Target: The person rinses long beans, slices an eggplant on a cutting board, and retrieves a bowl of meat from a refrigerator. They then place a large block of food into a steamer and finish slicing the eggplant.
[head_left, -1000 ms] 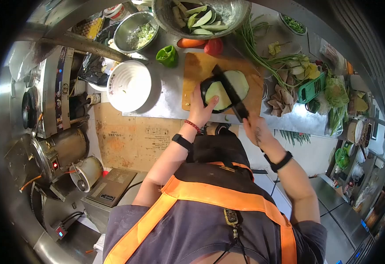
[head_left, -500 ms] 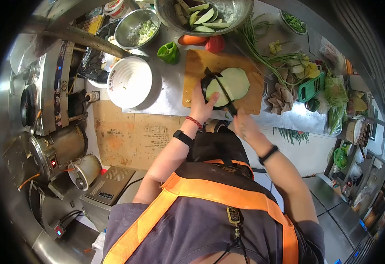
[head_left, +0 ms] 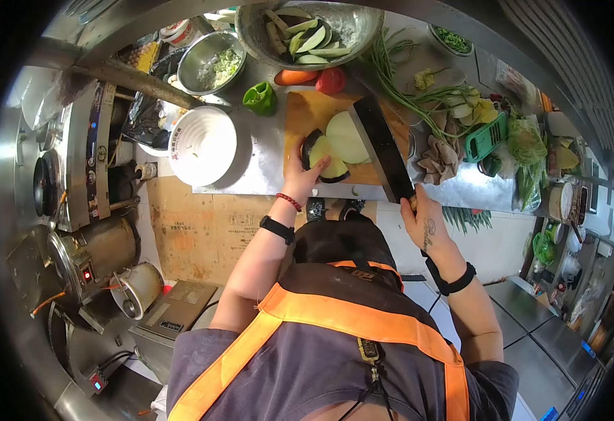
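My left hand (head_left: 301, 174) is closed around a dark-skinned chunk of eggplant (head_left: 329, 163), thumb on its pale cut face. The chunk rests at the lower left part of the wooden cutting board (head_left: 303, 109). Beside it on the board lies a large pale round slice (head_left: 347, 137), partly hidden by the blade. In my right hand (head_left: 430, 228) is the handle of a cleaver (head_left: 384, 151). Its broad dark blade is tilted flat over the right side of the board, apart from the chunk.
A white bowl (head_left: 203, 146) and a green pepper (head_left: 260, 99) sit left of the board. Behind it are a carrot (head_left: 296, 76), a red vegetable (head_left: 331, 81) and a metal basin (head_left: 366, 42) of eggplant pieces. Scallions (head_left: 405, 102), a crumpled cloth (head_left: 440, 160) and a green grater (head_left: 486, 137) lie right.
The cleaver has come out of the eggplant and swung right, its blade now turned broadside. My left hand has shifted left with the chunk, separating it from the pale slice.
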`<state>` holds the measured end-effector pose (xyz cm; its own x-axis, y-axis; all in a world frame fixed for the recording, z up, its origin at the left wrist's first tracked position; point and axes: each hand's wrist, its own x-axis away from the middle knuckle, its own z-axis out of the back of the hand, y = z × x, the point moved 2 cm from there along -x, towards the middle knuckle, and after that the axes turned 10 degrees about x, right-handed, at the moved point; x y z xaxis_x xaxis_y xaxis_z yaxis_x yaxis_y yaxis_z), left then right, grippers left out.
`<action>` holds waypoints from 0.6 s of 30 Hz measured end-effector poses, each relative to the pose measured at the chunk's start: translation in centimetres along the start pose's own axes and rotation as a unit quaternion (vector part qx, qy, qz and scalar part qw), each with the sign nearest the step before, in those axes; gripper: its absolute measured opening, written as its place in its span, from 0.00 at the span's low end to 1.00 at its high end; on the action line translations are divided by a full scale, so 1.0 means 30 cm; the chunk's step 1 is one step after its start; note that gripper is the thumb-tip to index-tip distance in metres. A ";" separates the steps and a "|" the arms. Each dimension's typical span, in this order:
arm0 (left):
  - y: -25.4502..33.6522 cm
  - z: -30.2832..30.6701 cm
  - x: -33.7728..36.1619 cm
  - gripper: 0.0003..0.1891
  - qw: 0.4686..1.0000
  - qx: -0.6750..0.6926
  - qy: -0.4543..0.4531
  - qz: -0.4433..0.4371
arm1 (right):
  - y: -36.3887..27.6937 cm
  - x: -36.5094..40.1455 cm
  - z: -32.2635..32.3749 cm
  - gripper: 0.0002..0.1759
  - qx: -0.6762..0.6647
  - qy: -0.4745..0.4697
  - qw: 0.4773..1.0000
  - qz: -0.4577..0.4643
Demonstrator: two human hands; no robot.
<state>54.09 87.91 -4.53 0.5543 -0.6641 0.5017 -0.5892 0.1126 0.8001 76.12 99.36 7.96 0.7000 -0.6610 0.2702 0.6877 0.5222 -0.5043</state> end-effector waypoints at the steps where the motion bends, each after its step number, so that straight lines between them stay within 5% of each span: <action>1: -0.017 0.005 -0.012 0.39 1.000 -0.002 -0.002 -0.020 | 0.000 0.012 -0.002 0.11 0.002 0.007 1.000 0.012; 18: -0.102 0.014 -0.045 0.32 0.979 -0.082 0.083 -0.169 | -0.048 0.010 -0.142 0.09 0.081 -0.080 0.993 0.023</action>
<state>54.89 88.15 -7.81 0.7970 -0.5568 0.2340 -0.2601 0.0333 0.9650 74.51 96.12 5.27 0.7446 -0.5470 0.3826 0.6666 0.6387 -0.3843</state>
